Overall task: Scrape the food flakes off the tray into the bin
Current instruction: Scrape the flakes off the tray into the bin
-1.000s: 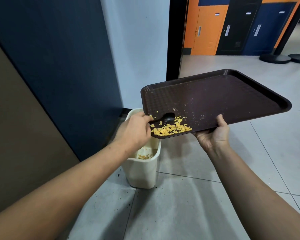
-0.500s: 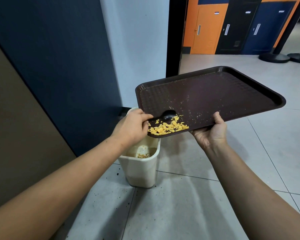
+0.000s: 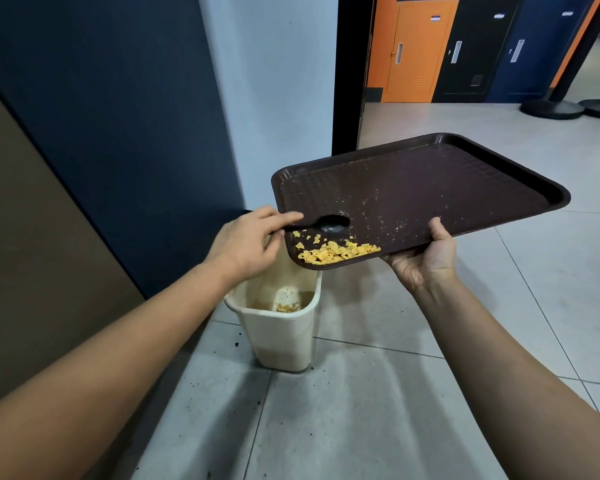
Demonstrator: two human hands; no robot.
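Note:
A dark brown tray (image 3: 430, 188) is held tilted, its low near-left corner over a cream bin (image 3: 278, 337) on the floor. Yellow food flakes (image 3: 336, 252) are heaped along the tray's lower edge near that corner. My right hand (image 3: 426, 258) grips the tray's near edge, thumb on top. My left hand (image 3: 250, 244) pinches the handle of a black plastic spoon (image 3: 329, 224). The spoon's bowl lies on the tray just above the flakes. Some flakes and a pale object lie inside the bin.
A dark blue wall panel (image 3: 118, 116) and a white wall stand right behind the bin. Grey floor tiles (image 3: 361, 410) carry small dark crumbs near the bin. Beyond a doorway are orange, black and blue doors (image 3: 423, 50) and round stanchion bases (image 3: 551, 109).
The tray's low corner has moved a little left and nearer to the bin. My left hand has slid back along the spoon's handle, off the tray. The flakes sit nearer the corner.

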